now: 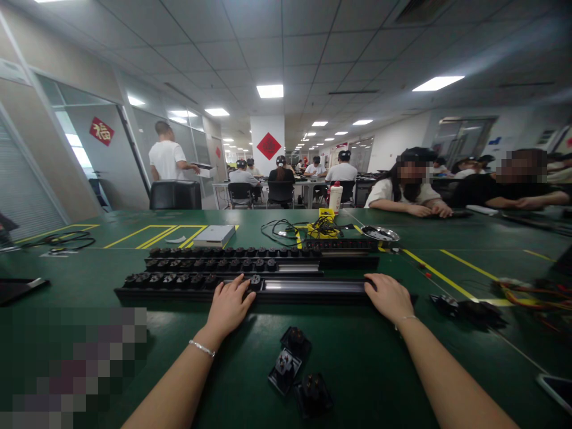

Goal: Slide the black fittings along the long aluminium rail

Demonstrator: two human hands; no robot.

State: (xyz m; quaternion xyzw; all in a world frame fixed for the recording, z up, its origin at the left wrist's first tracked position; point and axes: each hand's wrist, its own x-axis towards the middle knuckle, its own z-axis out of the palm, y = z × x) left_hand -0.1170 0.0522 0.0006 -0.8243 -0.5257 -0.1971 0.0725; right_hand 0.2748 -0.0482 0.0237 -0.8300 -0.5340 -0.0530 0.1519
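A long black power-strip housing [313, 288] lies across the table in front of me, its left part filled with a row of round black socket modules [170, 279]. My left hand [229, 302] grips the housing near its middle, fingers over the top and thumb at the front, beside the last socket module [255, 282] of the row. Around the housing's right end, my right hand [389, 298] is closed, with some fingertips hidden. Right of that last module, the channel shows bare and shiny. Nearer to me lie three loose socket modules [285, 369] with metal contacts showing.
Behind are more socket-filled housings [232, 252], a white box [214, 236], black cables [281, 229], a yellow bin [328, 223], a metal dish [379, 233] and a bottle [335, 196]. Dark parts [469, 311] and coloured wires [522, 292] lie at right. People sit across the table.
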